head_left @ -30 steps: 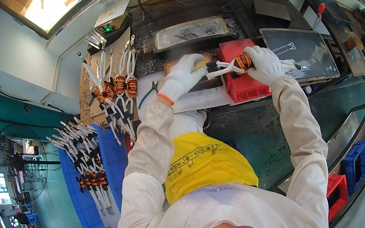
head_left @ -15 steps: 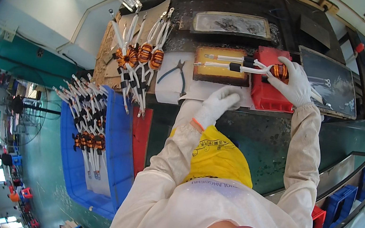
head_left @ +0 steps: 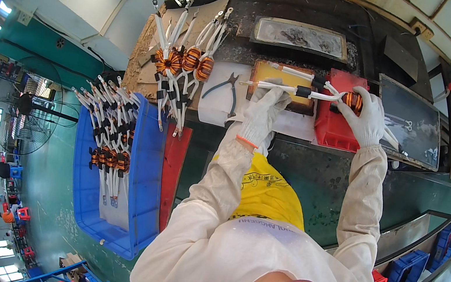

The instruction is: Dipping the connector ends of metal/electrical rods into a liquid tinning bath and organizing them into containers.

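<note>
A toroidal coil of copper wire (head_left: pixel 352 103) with long white-sleeved leads lies across a red plastic box (head_left: pixel 337 136). My right hand (head_left: pixel 368 121), in a white glove, is closed round the coil from its right side. The coil's leads (head_left: pixel 320 96) run left, with black bands and bare metal tips, over a shallow tray of amber-yellow material (head_left: pixel 301 107). My left hand (head_left: pixel 266 105), gloved too, pinches the nearer lead close to its tip. Other leads stick out to the right of my right hand.
Pliers with blue-green handles (head_left: pixel 224 89) lie on white paper left of the tray. Several finished-looking coils (head_left: pixel 168 63) rest at the bench's left, and more fill a blue bin (head_left: pixel 146 187) below. A dark shallow tray (head_left: pixel 412 114) and a framed silvery pan (head_left: pixel 301 38) border the workspace.
My left hand has moved forward from the bench edge and taken hold of the nearer lead. My right hand stays on the coil. The whole view has shifted slightly.
</note>
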Demonstrator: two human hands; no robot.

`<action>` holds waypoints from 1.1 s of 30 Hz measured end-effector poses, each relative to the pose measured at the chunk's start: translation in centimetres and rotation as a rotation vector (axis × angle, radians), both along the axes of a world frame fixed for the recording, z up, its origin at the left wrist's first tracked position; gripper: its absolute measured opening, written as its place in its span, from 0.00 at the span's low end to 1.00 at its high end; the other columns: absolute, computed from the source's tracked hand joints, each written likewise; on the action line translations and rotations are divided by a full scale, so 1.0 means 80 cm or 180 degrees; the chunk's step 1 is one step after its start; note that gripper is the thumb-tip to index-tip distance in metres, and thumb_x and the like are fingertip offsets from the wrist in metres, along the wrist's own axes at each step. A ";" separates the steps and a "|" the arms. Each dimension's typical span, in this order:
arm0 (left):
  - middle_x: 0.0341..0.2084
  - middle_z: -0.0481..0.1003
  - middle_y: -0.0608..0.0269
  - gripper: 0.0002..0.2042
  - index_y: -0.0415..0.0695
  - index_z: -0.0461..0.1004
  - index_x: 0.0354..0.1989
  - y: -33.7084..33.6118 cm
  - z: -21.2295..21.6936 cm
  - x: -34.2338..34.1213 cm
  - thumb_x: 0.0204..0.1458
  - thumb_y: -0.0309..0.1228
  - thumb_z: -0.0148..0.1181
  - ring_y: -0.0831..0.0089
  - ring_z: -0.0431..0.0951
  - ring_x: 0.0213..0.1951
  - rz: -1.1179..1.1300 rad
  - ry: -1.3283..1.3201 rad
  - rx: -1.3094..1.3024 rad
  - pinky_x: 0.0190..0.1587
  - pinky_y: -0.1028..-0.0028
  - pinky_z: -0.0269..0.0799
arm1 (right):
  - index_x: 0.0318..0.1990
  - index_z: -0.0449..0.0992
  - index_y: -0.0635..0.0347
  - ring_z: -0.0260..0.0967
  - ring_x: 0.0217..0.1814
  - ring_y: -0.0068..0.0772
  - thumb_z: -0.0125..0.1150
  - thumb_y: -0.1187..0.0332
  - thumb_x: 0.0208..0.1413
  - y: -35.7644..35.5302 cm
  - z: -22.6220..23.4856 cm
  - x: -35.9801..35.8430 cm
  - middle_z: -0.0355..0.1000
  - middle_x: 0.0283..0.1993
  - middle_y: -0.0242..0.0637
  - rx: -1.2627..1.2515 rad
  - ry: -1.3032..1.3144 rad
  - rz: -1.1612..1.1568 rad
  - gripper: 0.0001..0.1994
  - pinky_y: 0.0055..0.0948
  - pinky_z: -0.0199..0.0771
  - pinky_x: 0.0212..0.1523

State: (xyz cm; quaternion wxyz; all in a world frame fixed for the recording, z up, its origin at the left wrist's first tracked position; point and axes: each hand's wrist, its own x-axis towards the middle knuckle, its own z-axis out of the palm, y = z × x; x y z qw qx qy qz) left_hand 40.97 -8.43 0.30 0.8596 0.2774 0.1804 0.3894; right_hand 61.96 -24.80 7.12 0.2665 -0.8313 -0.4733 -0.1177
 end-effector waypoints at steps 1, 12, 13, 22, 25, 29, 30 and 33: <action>0.41 0.79 0.61 0.11 0.44 0.74 0.51 0.001 0.001 -0.003 0.61 0.28 0.59 0.72 0.80 0.37 -0.0009 0.0005 -0.0003 0.47 0.67 0.79 | 0.48 0.77 0.53 0.70 0.48 0.48 0.74 0.52 0.45 0.000 0.000 0.000 0.74 0.40 0.43 -0.0003 0.0005 -0.0009 0.25 0.43 0.70 0.49; 0.47 0.75 0.56 0.23 0.43 0.71 0.55 -0.038 0.059 0.066 0.48 0.31 0.65 0.60 0.76 0.47 0.0748 0.2140 0.5559 0.52 0.63 0.72 | 0.47 0.77 0.50 0.69 0.45 0.48 0.75 0.50 0.41 0.006 -0.008 0.009 0.72 0.37 0.40 0.0305 -0.0211 -0.0103 0.26 0.44 0.70 0.48; 0.44 0.74 0.56 0.20 0.44 0.72 0.49 -0.043 0.082 0.078 0.45 0.31 0.64 0.57 0.74 0.48 0.0856 0.2281 0.5869 0.53 0.60 0.70 | 0.47 0.77 0.50 0.69 0.45 0.48 0.75 0.50 0.41 0.008 -0.009 0.010 0.72 0.37 0.40 0.0333 -0.0198 -0.0107 0.26 0.44 0.70 0.49; 0.30 0.69 0.61 0.07 0.45 0.71 0.36 -0.035 0.038 0.160 0.50 0.31 0.56 0.64 0.72 0.35 0.1291 0.3326 0.7096 0.40 0.66 0.71 | 0.49 0.78 0.49 0.70 0.48 0.47 0.74 0.51 0.41 -0.002 -0.009 0.013 0.73 0.41 0.40 0.0236 -0.0017 -0.0356 0.26 0.43 0.65 0.59; 0.29 0.69 0.61 0.07 0.46 0.71 0.35 -0.036 0.034 0.163 0.49 0.31 0.56 0.64 0.72 0.34 0.1321 0.3524 0.7163 0.39 0.66 0.71 | 0.49 0.78 0.47 0.71 0.52 0.47 0.74 0.51 0.42 0.002 -0.012 0.014 0.74 0.43 0.41 0.0224 0.0020 -0.0440 0.26 0.44 0.62 0.63; 0.29 0.69 0.61 0.06 0.46 0.70 0.34 -0.031 0.025 0.164 0.49 0.31 0.56 0.65 0.72 0.34 0.1479 0.3696 0.7174 0.39 0.66 0.71 | 0.50 0.77 0.47 0.71 0.54 0.47 0.74 0.50 0.42 0.008 -0.017 0.013 0.74 0.44 0.41 0.0266 0.0053 -0.0347 0.26 0.44 0.61 0.65; 0.29 0.69 0.61 0.07 0.46 0.70 0.34 -0.028 0.023 0.162 0.49 0.32 0.56 0.65 0.72 0.35 0.1529 0.3625 0.7082 0.39 0.66 0.70 | 0.50 0.77 0.47 0.71 0.53 0.47 0.74 0.51 0.42 0.013 -0.020 0.013 0.74 0.44 0.41 0.0310 0.0017 -0.0307 0.26 0.44 0.62 0.63; 0.30 0.68 0.62 0.06 0.47 0.70 0.34 -0.031 0.027 0.161 0.52 0.34 0.55 0.66 0.71 0.35 0.1196 0.3801 0.7110 0.39 0.66 0.68 | 0.48 0.77 0.48 0.69 0.47 0.48 0.74 0.53 0.42 0.008 -0.010 0.017 0.72 0.38 0.39 0.0318 -0.0158 -0.0132 0.25 0.45 0.68 0.51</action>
